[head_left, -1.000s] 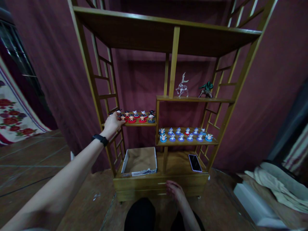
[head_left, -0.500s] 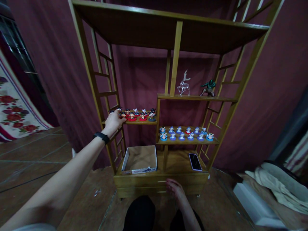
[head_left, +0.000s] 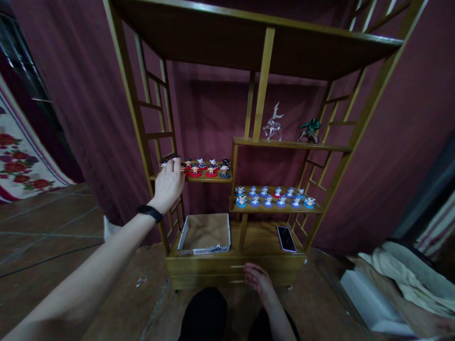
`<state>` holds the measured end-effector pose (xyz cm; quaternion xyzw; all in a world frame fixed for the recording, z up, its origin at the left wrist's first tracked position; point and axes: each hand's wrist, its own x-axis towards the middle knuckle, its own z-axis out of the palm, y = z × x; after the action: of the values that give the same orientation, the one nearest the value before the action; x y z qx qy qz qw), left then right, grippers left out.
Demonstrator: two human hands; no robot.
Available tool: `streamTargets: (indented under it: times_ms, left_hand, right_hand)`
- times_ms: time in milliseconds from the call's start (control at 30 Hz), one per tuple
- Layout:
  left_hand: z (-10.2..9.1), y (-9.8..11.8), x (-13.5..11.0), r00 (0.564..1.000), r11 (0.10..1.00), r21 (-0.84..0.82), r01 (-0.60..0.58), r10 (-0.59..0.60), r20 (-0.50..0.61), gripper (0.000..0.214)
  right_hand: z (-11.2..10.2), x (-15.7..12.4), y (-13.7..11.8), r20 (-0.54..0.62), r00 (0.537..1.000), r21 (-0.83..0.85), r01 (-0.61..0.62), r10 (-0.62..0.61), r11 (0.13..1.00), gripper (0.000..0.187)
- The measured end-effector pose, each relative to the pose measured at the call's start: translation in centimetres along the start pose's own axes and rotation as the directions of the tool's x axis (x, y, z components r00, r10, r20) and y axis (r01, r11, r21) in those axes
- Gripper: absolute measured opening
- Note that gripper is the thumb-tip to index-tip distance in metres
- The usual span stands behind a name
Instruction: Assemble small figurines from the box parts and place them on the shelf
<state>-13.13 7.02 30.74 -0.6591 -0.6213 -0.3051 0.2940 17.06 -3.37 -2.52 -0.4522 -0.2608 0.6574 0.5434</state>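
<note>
My left hand (head_left: 169, 185), a black band on its wrist, is raised at the left end of the upper-left shelf (head_left: 209, 180). Its fingers are stretched out with small gaps between them, and no held thing shows. The hand partly covers the small figurines there. To its right stand black-haired figurines on red bases, such as this figurine (head_left: 195, 171), and a dark-based figurine (head_left: 224, 171). My right hand (head_left: 258, 279) hangs low before the cabinet's drawer front, fingers extended and holding nothing.
Blue and purple figurines (head_left: 268, 201) stand in two rows on the lower-right shelf. Below are an open cardboard box (head_left: 206, 232) and a phone (head_left: 286, 238). Higher up stand a clear deer figure (head_left: 273, 125) and a green-caped figure (head_left: 310, 130). A white box (head_left: 377, 303) lies right.
My left hand has drawn back slightly from the figurines, and its fingers have straightened upward. My right hand stays nearly where it was. The view has shifted a little.
</note>
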Motion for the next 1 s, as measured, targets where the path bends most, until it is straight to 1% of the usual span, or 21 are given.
streamTargets:
  times_ms: [67,133,233,333,467,567,667,833,1000]
  left_hand:
    - [-0.1,0.4,-0.9,0.998,0.998,0.019,-0.062,0.062,-0.011,0.059]
    - [-0.1,0.6,-1.8,0.995,0.994,0.026,-0.104,0.104,0.0,0.06]
    - [0.3,0.6,-2.9,0.988,0.989,0.01,-0.147,0.147,0.038,0.064]
    - [0.8,0.4,-3.6,0.981,0.983,-0.044,-0.177,0.18,0.072,0.068]
    - [1.3,0.1,-4.2,0.977,0.975,-0.136,-0.177,0.191,0.095,0.072]
    - [1.7,0.0,-4.5,0.976,0.975,-0.142,-0.17,0.186,0.109,0.074]
    - [2.3,-0.1,-4.7,0.975,0.972,-0.138,-0.189,0.203,0.093,0.074]
    - [3.0,0.1,-5.1,0.976,0.967,-0.148,-0.206,0.214,0.042,0.074]
    - [3.0,0.8,-6.0,0.98,0.972,-0.146,-0.184,0.194,0.056,0.075]
  right_hand:
    - [0.0,-0.1,-0.1,0.001,1.0,0.0,0.002,-0.002,1.0,0.041]
    - [0.0,-0.3,-0.3,0.002,1.0,-0.002,0.002,-0.002,1.0,0.042]
    - [0.0,-0.5,-0.5,0.001,1.0,-0.012,-0.008,0.008,1.0,0.043]
    - [0.0,-0.8,-0.8,-0.008,1.0,-0.025,-0.005,0.005,1.0,0.044]
    - [0.3,-1.2,-1.2,-0.031,1.0,-0.052,-0.005,0.003,0.999,0.045]
    - [0.4,-1.6,-1.5,-0.04,0.999,-0.067,-0.001,-0.001,0.998,0.044]
    - [0.2,-2.1,-1.8,-0.033,0.999,-0.069,0.014,-0.016,0.998,0.043]
    - [-0.7,-2.4,-2.0,-0.028,0.998,-0.076,0.046,-0.049,0.996,0.043]
    - [-2.2,-1.8,-2.3,-0.065,0.996,-0.08,0.058,-0.063,0.995,0.045]
